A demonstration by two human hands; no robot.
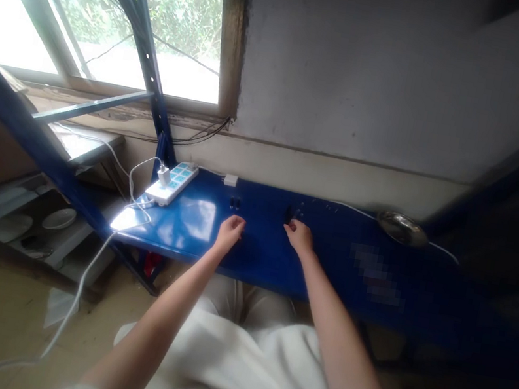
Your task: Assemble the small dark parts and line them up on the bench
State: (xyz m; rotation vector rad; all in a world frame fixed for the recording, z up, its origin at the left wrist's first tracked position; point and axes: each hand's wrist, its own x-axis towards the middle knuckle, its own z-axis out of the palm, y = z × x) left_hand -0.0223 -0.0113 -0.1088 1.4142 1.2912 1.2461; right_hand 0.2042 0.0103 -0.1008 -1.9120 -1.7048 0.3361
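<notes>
Over the blue tabletop (pixel 255 247) my left hand (pixel 229 235) is closed, its thumb and fingertips drawn together. Whatever it may hold is too small to make out. Two small dark upright pieces (pixel 235 204) stand just beyond it. To the right, my right hand (pixel 301 236) is also closed in a pinch, and I cannot tell what is between its fingertips. A small dark thing (pixel 289 213) shows right by those fingertips, touching or just behind them. Some tiny clear bits (pixel 299 213) lie close by, past the knuckles.
A white power strip (pixel 172 182) with a plugged-in charger (pixel 164 174) sits at the left end. Near the wall are a small white block (pixel 231 180) and a shiny metal bowl (pixel 402 227). A white cable (pixel 80 287) hangs over the left edge beside a blue post (pixel 147 46).
</notes>
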